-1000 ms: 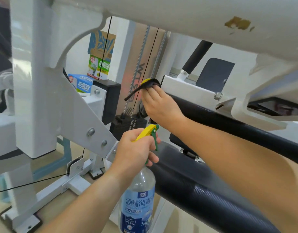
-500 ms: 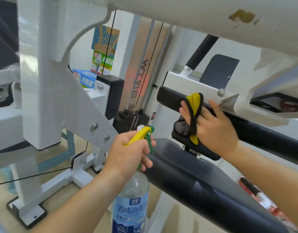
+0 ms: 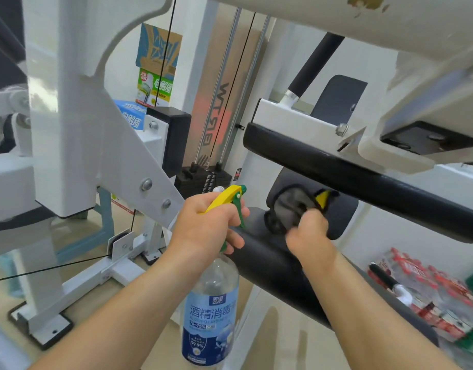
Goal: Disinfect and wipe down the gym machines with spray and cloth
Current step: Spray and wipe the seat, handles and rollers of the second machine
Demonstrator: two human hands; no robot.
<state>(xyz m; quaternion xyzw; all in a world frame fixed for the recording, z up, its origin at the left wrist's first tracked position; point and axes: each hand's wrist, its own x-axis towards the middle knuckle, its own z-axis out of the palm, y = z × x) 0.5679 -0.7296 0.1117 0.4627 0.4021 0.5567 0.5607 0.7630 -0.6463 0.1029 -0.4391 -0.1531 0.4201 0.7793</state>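
Observation:
My left hand (image 3: 210,225) grips the yellow-and-green trigger head of a clear spray bottle (image 3: 210,313) with a blue label, which hangs upright below the fist. My right hand (image 3: 308,237) holds a grey cloth with a yellow and black edge (image 3: 294,204) and presses it against a small black pad (image 3: 342,214) of the white gym machine. A long black padded roller (image 3: 363,180) runs diagonally just above the cloth. A second black pad (image 3: 267,265) lies under my right wrist.
The machine's white frame (image 3: 78,134) fills the left and top. A black weight stack (image 3: 203,180) with guide rods and cable stands behind the bottle. Cardboard boxes (image 3: 156,62) are stacked at the back. Packs of red-labelled water bottles (image 3: 427,289) lie at lower right.
My right hand has brought the cloth down from the far end of the upper roller to the small pad beneath it. The left hand and bottle have hardly moved.

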